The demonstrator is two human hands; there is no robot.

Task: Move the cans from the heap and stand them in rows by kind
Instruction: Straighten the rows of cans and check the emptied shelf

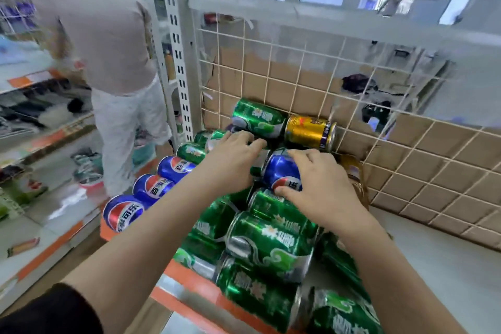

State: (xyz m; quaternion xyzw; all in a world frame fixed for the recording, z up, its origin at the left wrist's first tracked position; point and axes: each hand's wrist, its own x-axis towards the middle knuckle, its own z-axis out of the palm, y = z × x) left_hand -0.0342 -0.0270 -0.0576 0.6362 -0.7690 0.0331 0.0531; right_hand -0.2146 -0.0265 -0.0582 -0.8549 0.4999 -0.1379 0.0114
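Note:
A heap of cans lies on a shelf against a wire grid. Several green cans lie on their sides in the front and middle. My right hand is wrapped around a blue cola can at the top of the heap. Just left of it, my left hand rests with fingers spread over cans in the heap; what it touches is hidden. A gold can and a green can lie against the grid behind. Three blue cola cans line the shelf's left edge.
A wire grid panel backed with cardboard closes the shelf's far side. The shelf's orange front edge runs below the cans, bare shelf at right. A person in a beige top stands at left beside other shelves.

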